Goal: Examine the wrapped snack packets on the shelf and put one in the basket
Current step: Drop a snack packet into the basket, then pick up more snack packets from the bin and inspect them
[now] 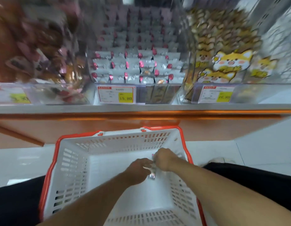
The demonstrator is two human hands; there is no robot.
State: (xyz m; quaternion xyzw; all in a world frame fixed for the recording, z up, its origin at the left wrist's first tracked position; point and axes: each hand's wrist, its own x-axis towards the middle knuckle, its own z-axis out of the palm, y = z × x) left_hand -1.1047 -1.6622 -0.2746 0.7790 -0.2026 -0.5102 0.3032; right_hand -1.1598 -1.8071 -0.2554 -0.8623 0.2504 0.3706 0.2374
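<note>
A white basket [72, 160] with an orange rim stands on the floor below the shelf. Over its inside, my left hand [139, 170] and my right hand [164, 158] both hold one small silvery wrapped snack packet [151, 176] with pink print. The packet hangs between the two hands, its lower end showing beneath them. On the shelf above, a clear bin holds several rows of white packets with pink ends [135, 67].
A bin of brown and pink snacks [35, 51] lies to the left, a bin of yellow cartoon-fox packets [226, 62] to the right. Price tags [117, 94] line the shelf's front edge. My legs in black flank the basket on a white tiled floor.
</note>
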